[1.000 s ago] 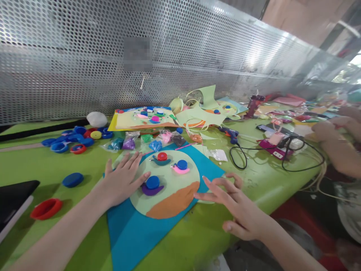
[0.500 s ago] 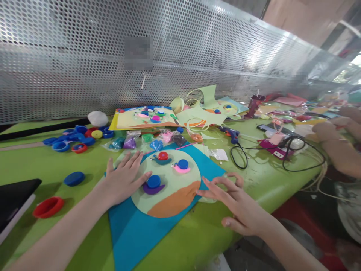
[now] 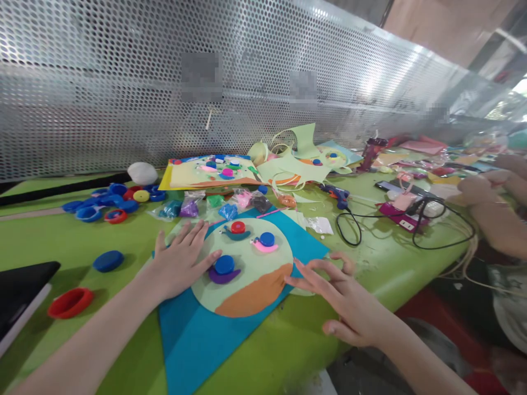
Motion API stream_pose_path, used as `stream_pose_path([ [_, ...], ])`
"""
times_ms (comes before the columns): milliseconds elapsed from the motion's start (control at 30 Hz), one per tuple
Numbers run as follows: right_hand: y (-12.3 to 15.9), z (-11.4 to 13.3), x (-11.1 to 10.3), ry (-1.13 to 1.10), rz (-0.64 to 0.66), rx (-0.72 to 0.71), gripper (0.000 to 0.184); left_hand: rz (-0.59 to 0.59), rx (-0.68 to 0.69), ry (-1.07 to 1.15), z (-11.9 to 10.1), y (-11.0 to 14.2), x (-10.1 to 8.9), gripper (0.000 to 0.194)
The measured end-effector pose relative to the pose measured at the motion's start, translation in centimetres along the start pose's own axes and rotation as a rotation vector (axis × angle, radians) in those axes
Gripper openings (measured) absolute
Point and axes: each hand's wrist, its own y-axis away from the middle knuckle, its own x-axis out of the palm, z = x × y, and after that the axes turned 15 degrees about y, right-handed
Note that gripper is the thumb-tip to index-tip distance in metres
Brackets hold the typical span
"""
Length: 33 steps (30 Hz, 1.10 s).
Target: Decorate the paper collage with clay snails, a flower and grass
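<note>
A pale green paper disc (image 3: 247, 258) lies on a blue sheet (image 3: 197, 351), with an orange clay patch (image 3: 255, 293) along its lower right edge. Three clay snails with bottle-cap shells sit on it: a teal snail with a red cap (image 3: 237, 227), a pink snail with a blue cap (image 3: 267, 239), and a purple snail with a blue cap (image 3: 224, 265). My left hand (image 3: 181, 260) rests flat on the disc's left side, fingers spread, thumb beside the purple snail. My right hand (image 3: 337, 293) is open, its fingertips at the orange patch's right edge.
Loose bottle caps (image 3: 111, 200) and bags of coloured clay (image 3: 228, 211) lie behind the disc. A glue gun (image 3: 337, 195) and a power strip (image 3: 405, 219) with black cables are at the right. Another person's hand (image 3: 489, 197) is at far right. Perforated metal (image 3: 144, 109) borders the table.
My right hand's fingers have shifted very slightly left along the orange patch's edge. My left hand and the snails have not moved.
</note>
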Motion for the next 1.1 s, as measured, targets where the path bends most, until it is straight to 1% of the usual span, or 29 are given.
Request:
stream_pose_path([
  [167,-0.44,0.36,-0.09,0.002,0.044,-0.031,0.073,0.005,0.003,0.006,-0.15,0.12,-0.2,0.07],
  [333,-0.6,0.39,-0.4,-0.071,0.046,-0.002,0.074,-0.007,0.012,0.02,-0.27,0.14,-0.21,0.069],
  [467,-0.52,0.24,-0.53,-0.108,0.079,-0.013,0.075,-0.02,0.021,0.036,-0.26,0.02,-0.16,0.07],
  [667,-0.37,0.01,-0.51,-0.2,0.049,0.019,0.076,-0.022,0.037,0.051,0.02,-0.07,-0.04,0.071],
  [733,-0.46,0.13,-0.49,-0.179,0.064,0.001,0.076,-0.03,0.034,0.048,0.08,-0.05,0.02,0.071],
  [833,-0.64,0.35,-0.41,-0.077,0.068,-0.025,0.075,-0.029,0.029,0.042,0.04,-0.03,0.02,0.07],
  [967,-0.53,0.41,-0.17,0.096,0.025,-0.053,0.074,-0.015,0.026,0.038,-0.12,0.05,-0.14,0.07],
  [1100,-0.32,0.27,-0.01,0.177,-0.008,-0.04,0.071,-0.008,0.027,0.045,-0.17,0.14,-0.28,0.07],
])
